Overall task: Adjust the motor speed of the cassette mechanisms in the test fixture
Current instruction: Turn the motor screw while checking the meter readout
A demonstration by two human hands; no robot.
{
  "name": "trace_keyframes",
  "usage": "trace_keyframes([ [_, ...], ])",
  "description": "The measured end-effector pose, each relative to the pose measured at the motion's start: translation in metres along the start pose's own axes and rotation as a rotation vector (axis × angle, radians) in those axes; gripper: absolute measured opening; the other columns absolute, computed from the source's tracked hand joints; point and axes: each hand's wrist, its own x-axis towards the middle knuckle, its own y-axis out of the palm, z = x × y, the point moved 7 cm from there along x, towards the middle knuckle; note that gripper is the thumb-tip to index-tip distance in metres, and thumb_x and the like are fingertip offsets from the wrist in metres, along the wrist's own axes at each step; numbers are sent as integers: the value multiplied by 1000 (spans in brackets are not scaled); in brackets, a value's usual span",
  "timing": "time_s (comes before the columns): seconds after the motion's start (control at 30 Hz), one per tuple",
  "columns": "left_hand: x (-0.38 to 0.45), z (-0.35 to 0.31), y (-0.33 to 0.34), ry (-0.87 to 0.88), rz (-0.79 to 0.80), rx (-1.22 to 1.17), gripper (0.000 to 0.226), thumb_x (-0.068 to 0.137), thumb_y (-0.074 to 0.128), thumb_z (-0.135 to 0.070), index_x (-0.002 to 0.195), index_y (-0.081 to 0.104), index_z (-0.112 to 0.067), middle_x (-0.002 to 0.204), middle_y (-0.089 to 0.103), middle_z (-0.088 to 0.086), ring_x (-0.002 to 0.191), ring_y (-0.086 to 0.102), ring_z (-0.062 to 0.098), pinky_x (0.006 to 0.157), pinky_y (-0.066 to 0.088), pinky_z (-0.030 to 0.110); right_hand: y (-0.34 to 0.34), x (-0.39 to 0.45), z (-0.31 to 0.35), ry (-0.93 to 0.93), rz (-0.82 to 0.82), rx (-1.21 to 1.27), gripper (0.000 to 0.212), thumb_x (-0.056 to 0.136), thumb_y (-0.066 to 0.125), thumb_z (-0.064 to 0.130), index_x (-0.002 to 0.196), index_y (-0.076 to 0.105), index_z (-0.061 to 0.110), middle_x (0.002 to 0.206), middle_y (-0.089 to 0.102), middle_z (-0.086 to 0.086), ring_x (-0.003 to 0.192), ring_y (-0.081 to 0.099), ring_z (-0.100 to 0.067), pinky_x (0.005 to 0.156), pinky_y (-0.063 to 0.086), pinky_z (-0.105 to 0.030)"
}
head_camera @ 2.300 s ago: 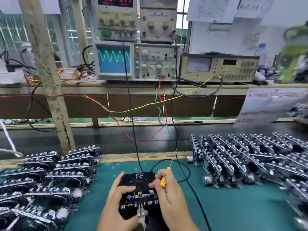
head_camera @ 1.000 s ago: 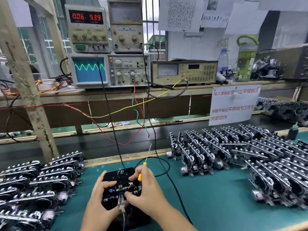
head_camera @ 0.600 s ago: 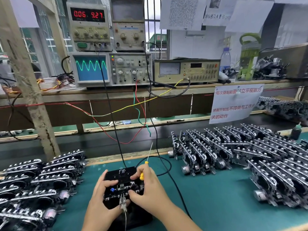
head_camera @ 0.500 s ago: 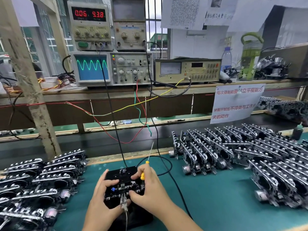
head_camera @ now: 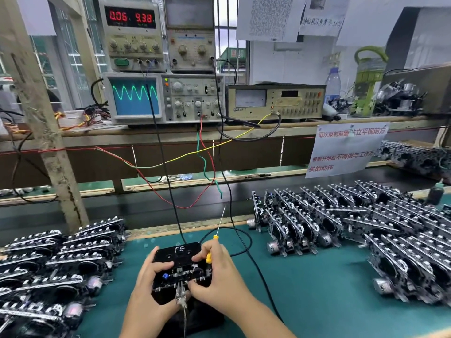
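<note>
Your left hand (head_camera: 148, 284) and right hand (head_camera: 219, 276) grip the flat black fixture (head_camera: 180, 264) between them; your right also pinches a thin yellow-handled screwdriver (head_camera: 211, 250), its metal shaft pointing up.

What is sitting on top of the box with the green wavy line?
Two beige instruments stand on the oscilloscope: a power supply with red digits reading 0.06 and 9.38, and beside it a meter box with knobs. What lies behind them is hidden.

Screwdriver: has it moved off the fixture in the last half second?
No. The screwdriver stays in the right hand at the fixture's right edge, shaft pointing up.
</note>
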Motion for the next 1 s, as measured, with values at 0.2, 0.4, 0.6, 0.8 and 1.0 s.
trace_keyframes([
  [0.2,0,-1,0,-12,10,-10,70,49,94,-38,110,61,-50,151,34,-36,127,48,-9,98,40,29,0,-1,0,9,7,11,44,75,65,39,101,30,46,117,50,20,114,41,7,90,37,-15],
  [0.4,1,-1,-1,-6,14,-19,74,43,86,-52,112,61,-48,153,34,-34,130,46,-8,101,40,30,-3,-3,-1,40,11,59,34,82,61,40,99,33,48,118,54,22,114,43,8,90,36,-16],
  [0.6,3,-2,-1,0,63,-2,73,43,88,-55,110,60,-51,153,32,-34,127,38,-23,100,37,26,-10,-3,-1,41,-3,86,21,94,55,34,94,37,45,114,60,27,115,49,7,91,38,-15],
  [0.8,3,3,-2,-19,35,31,72,49,98,-37,109,61,-51,151,32,-37,132,46,-4,100,42,33,-7,-6,3,12,17,38,34,84,66,35,97,35,44,116,56,29,118,45,10,95,39,-19],
  [1.0,3,4,-2,-25,34,54,71,58,97,-23,109,59,-54,152,29,-39,138,43,4,103,39,36,-6,-5,6,-3,-7,12,40,82,69,32,97,34,44,114,53,25,116,47,7,97,42,-22],
])
